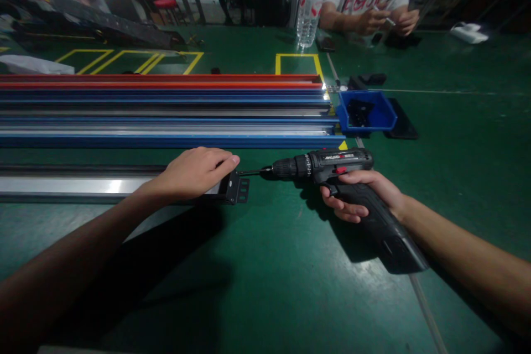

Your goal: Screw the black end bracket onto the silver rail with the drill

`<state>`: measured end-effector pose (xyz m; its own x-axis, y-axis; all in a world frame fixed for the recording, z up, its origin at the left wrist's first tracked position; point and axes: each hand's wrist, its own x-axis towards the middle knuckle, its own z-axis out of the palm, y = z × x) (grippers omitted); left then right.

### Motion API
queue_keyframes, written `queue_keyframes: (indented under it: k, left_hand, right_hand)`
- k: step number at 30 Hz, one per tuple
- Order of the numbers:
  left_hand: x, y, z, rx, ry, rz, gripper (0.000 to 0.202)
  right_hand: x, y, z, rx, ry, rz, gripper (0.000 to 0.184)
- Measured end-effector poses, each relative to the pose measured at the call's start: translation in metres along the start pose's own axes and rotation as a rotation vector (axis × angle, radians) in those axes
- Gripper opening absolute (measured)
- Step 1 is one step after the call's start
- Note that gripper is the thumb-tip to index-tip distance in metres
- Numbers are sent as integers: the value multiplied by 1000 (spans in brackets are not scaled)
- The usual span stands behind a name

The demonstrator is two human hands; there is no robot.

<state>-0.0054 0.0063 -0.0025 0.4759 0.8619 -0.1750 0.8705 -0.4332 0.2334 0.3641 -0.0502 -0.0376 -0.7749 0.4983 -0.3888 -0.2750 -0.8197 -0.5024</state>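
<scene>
My right hand (360,193) is wrapped round the handle of a black cordless drill (340,163), one finger at the trigger. Its long thin bit (253,171) points left and reaches the black end cap (233,188) of a silver and black metal profile (83,185). A slotted black bracket (243,191) sticks out from that end. Over the profile's right end lies my left hand (203,171), its fingers bent over the far side and the thumb along the top near the end cap. The fingertips are hidden behind the profile.
Blue, red and silver metal profiles (166,141) lie beyond, lengthwise. At their right ends stands a blue bin (381,116) with black parts, beside a dark flat object (404,119). Plastic bottles (307,16) and a seated person (365,0) are across the green table.
</scene>
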Motion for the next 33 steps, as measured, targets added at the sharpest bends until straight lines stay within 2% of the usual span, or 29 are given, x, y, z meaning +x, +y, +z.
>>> queue_keyframes:
  k: [11,33]
  left_hand:
    - [0,-3,1,-6,11,15,62]
    - [1,-4,2,-3,15,6,63]
  right_hand:
    - [0,-2,0,-9,20,1,34]
    - [1,-2,-3,76,-45,12,36]
